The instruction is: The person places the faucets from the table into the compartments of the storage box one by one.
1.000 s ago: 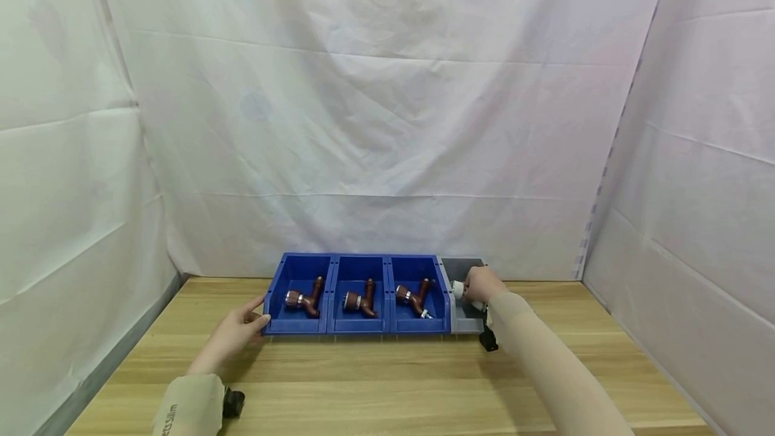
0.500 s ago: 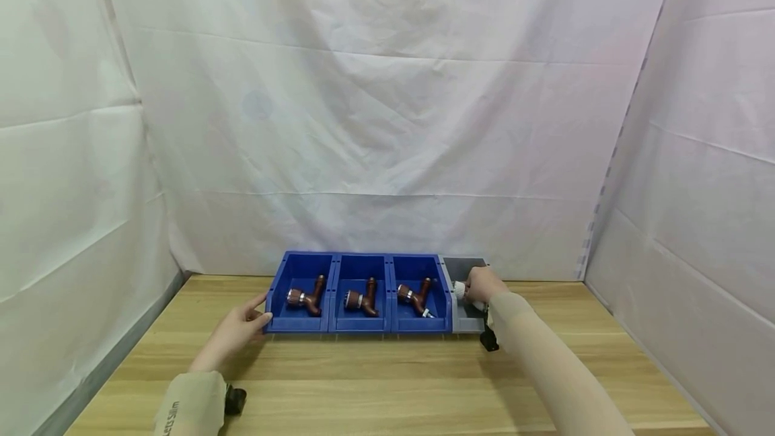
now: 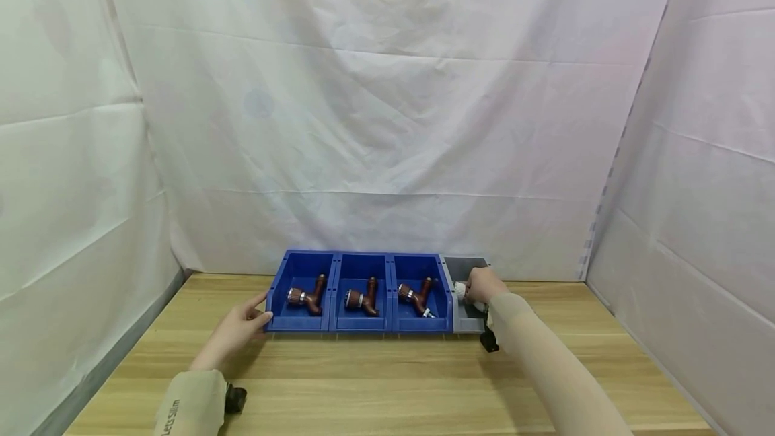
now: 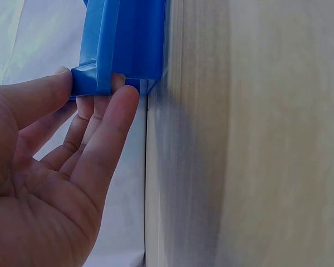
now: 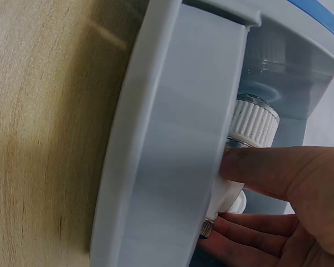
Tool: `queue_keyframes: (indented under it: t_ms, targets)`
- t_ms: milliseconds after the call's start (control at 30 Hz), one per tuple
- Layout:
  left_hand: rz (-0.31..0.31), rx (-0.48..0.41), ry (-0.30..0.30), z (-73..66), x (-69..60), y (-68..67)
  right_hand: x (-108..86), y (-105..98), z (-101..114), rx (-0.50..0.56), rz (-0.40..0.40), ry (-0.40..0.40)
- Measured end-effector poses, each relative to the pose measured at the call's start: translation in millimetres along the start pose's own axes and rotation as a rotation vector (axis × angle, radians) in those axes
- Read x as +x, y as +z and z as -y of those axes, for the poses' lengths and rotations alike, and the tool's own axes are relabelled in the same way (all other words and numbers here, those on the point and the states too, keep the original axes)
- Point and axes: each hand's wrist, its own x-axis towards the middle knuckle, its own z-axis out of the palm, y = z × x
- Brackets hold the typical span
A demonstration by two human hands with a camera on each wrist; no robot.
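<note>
My left hand (image 3: 233, 330) is at the left end of a row of bins, pinching the front corner of the outermost blue bin (image 4: 103, 61) between thumb and fingers. At the row's other end, my right hand (image 3: 484, 285) reaches into a grey bin (image 5: 161, 144). There it grips a white valve (image 5: 255, 123) with a ribbed knob, the thumb on its near side and the fingers beneath. My hand and the bin's front wall hide part of this valve. The knob (image 3: 459, 290) points left in the head view.
A brown valve (image 3: 310, 296) with a ribbed knob lies in the left blue bin. Similar brown valves lie in the middle bin (image 3: 363, 298) and the right blue bin (image 3: 418, 297). The bins stand on a wooden table (image 3: 363, 382); white cloth (image 3: 387, 120) hangs behind and on both sides.
The head view has shifted very slightly. Both hands keep their places, the left on the blue bin's corner and the right on the white valve.
</note>
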Motion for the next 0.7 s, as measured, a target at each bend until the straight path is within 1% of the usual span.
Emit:
queue_keyframes:
  t_ms: [300,533,700]
  targets:
    - [0.01,-0.036,-0.029,2.3,-1.3,1.0,2.7,7.3,-1.5,-0.024,0.004,0.01]
    - [0.004,-0.023,-0.025,0.0,-0.7,1.6,0.4,5.4,0.1,-0.043,0.0,0.009]
    - [0.005,-0.035,-0.017,-2.8,-0.4,0.0,0.7,2.1,2.0,-0.056,0.011,0.013]
